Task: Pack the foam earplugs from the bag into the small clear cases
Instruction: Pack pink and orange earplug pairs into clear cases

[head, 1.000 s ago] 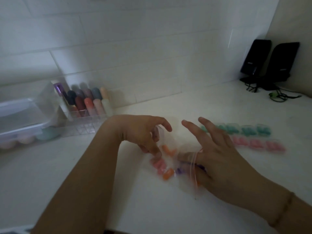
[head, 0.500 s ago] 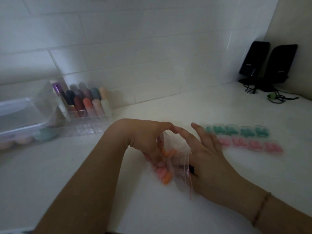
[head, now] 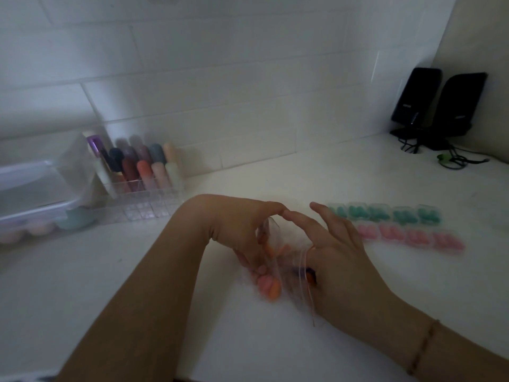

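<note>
A white, smooth bench (head: 275, 175) is filling the lower two thirds of the frame, meeting a white tiled wall (head: 220, 64) across the top. In the upper right corner two black, slab-shaped speakers (head: 438, 106) are standing upright with dark cables trailing beside them. At the left edge a clear plastic lidded box (head: 30, 188) is sitting, and just right of it a clear organiser (head: 137, 183) is holding upright rounded sticks in purple, navy, red, orange, pink and cream.

In the lower middle of the frame the left hand (head: 242, 232) is curling its fingers and pinching the left side of the bag (head: 286, 260), a thin, glossy clear plastic pouch with a reddish zip line; its long axis is running from the upper middle down toward the bottom of the frame. The right hand (head: 338, 260) is lying against the bag's right side with fingers nearly straight and spread, forefinger tip meeting the left one; its thumb is hidden, so I cannot tell whether it is gripping. Blurred orange, pink and purple foam earplugs (head: 268, 289) are bunching inside the bag, low near the left fingertips.

Right of centre, two rows of small clear cases are lying along the bench, running left to right: green-filled cases (head: 385, 215) in the upper row, pink-filled cases (head: 413, 238) touching them below.
</note>
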A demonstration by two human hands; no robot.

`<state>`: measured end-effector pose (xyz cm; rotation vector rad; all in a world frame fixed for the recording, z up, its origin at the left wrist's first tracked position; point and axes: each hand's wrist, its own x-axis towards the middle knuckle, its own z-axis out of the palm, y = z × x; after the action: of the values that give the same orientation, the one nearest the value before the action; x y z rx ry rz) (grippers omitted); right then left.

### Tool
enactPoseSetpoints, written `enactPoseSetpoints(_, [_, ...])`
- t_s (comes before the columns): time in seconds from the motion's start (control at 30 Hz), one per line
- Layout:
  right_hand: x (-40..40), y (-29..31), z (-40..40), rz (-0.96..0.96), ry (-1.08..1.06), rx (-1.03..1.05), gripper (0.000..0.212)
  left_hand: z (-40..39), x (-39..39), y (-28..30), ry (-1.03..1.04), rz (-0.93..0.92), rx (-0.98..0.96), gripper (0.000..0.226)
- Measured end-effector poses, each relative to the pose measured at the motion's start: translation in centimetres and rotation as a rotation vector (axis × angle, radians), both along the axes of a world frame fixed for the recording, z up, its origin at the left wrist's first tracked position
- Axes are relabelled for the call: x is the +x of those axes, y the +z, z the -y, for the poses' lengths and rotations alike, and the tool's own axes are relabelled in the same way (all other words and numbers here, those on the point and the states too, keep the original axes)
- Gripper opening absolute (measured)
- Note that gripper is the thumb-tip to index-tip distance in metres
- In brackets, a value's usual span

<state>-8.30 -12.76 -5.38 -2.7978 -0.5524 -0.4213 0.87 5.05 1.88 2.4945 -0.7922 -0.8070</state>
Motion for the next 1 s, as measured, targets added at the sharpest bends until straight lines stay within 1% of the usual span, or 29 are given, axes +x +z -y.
enactPoseSetpoints(0.1, [0.1, 0.0, 0.0, 0.019, 0.035, -0.009, 0.039, 0.2, -0.1, -0.1, -0.01, 0.035, 0.007, 0.085])
enactPoseSetpoints(0.13, [0.1, 0.0, 0.0, 0.018, 0.043, 0.004, 0.037, 0.2, -0.1, -0.1, -0.018, 0.057, 0.013, 0.084])
enactPoseSetpoints(0.23, [0.2, 0.0, 0.1, -0.004, 0.063, 0.115, 0.015, 0.4, -0.1, -0.2, -0.037, 0.104, 0.012, 0.085])
enactPoseSetpoints(0.33, [0.4, 0.1, 0.2, -0.012, 0.078, 0.208, 0.012, 0.4, 0.1, -0.2, -0.045, 0.111, 0.011, 0.089])
enactPoseSetpoints(0.43, [0.2, 1.2, 0.9, -0.029, 0.075, 0.26, 0.007, 0.3, 0.3, -0.5, -0.005, 0.044, -0.014, 0.098])
enactPoseSetpoints(0.47, [0.2, 1.6, 1.3, -0.041, 0.056, 0.274, 0.008, 0.3, 0.3, -0.5, 0.006, 0.031, -0.019, 0.1])
enactPoseSetpoints(0.53, [0.2, 1.9, 1.7, -0.075, 0.012, 0.252, 0.01, 0.3, 0.4, -0.6, 0.015, 0.02, -0.03, 0.1])
enactPoseSetpoints(0.6, [0.2, 1.9, 1.6, -0.105, 0.011, 0.171, 0.03, 0.3, 0.4, -0.5, 0.011, 0.009, -0.046, 0.098])
enactPoseSetpoints(0.63, [0.3, 1.8, 1.4, -0.124, 0.015, 0.12, 0.032, 0.3, 0.3, -0.5, 0.002, 0.007, -0.052, 0.097])
enactPoseSetpoints(0.7, [0.3, 1.3, 1.0, -0.136, 0.019, 0.01, 0.017, 0.2, 0.3, -0.4, -0.03, 0.033, -0.046, 0.094])
enactPoseSetpoints(0.73, [0.3, 1.2, 0.9, -0.111, 0.028, -0.014, 0.012, 0.2, 0.3, -0.3, -0.047, 0.055, -0.037, 0.092])
enactPoseSetpoints(0.8, [0.3, 0.7, 0.7, -0.048, 0.067, 0.049, 0.012, 0.2, 0.3, -0.2, -0.063, 0.095, -0.012, 0.089])
enactPoseSetpoints(0.87, [0.4, 0.4, 0.6, -0.026, 0.102, 0.114, 0.012, 0.1, 0.3, -0.2, -0.06, 0.12, 0.009, 0.09])
enactPoseSetpoints(1.0, [0.6, 1.8, 1.8, 0.023, 0.027, 0.069, 0.004, 0.2, 0.4, -0.1, 0.004, 0.163, -0.031, 0.093])
